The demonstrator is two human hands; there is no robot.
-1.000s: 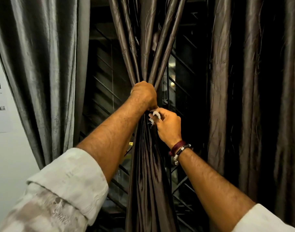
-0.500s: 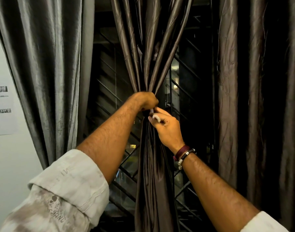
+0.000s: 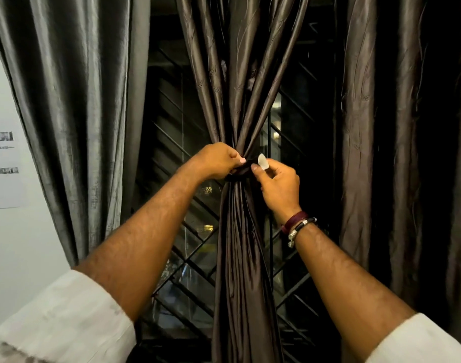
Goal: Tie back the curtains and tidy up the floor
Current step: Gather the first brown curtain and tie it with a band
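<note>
At the far left a white sheet of paper with small dark printed strips [image 3: 4, 169] is stuck to the pale wall [image 3: 19, 258]. Next to it hangs a shiny grey satin curtain panel [image 3: 74, 100] in long loose vertical folds. Behind the fabric, a dark window with a black diagonal metal grille [image 3: 187, 244] fills the gaps. In the middle hangs the gathered brown satin curtain [image 3: 240, 258], its folds drawn together into a narrow waist about halfway up the view and spreading out again above and below. A dark fabric tie-back band [image 3: 241, 172] wraps that waist. The left hand [image 3: 216, 161] reaches in from the left with its fingers curled, thumb and fingers pinching the band against the bunched cloth. Just to its right, the right hand [image 3: 279, 184] pinches the other end of the band between thumb and forefinger, where a small white tab [image 3: 263, 161] sticks up; the remaining fingers are loosely bent. The two hands are nearly touching at the band. The right wrist carries a maroon bracelet and a black cord bracelet with silver beads [image 3: 297, 224]. Both forearms are bare, with rolled-up off-white shirt sleeves [image 3: 67, 318] at the bottom corners. At the far right hangs another dark brown curtain panel [image 3: 368, 127], loose and mostly in shadow.
</note>
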